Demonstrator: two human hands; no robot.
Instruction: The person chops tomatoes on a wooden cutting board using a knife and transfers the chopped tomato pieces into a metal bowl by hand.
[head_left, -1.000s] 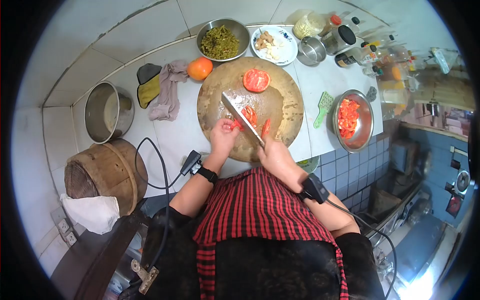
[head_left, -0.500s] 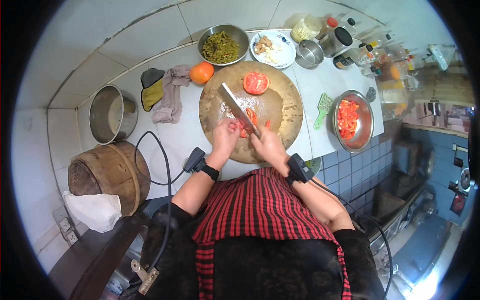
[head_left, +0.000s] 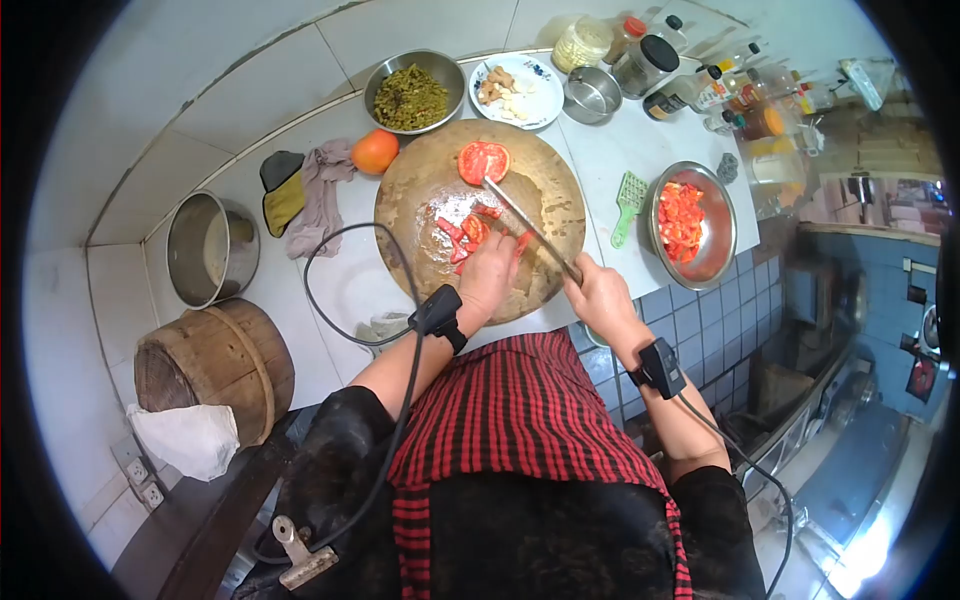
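My right hand (head_left: 602, 300) is wrapped round the handle of a kitchen knife (head_left: 527, 220), whose blade slants up and left over the round wooden chopping board (head_left: 400, 215). Its tip is close to a halved tomato (head_left: 483, 161) lying cut side up near the board's far edge. My left hand (head_left: 489, 275) is closed at the near part of the board, fingers on a red tomato piece (head_left: 522, 243) beside the blade. Several cut tomato pieces (head_left: 459, 232) lie loose just left of and beyond these fingers.
A whole tomato (head_left: 375, 152), a bowl of chopped greens (head_left: 411, 98) and a plate (head_left: 545, 92) with ginger and garlic stand behind the board. To the right are a green grater (head_left: 628, 208) and a metal bowl (head_left: 719, 250) of diced tomato. A cable (head_left: 318, 290) loops beside my left arm.
My right hand and the knife have moved right, away from my left hand. My left hand has shifted right across the board, and more cut pieces show to its left.
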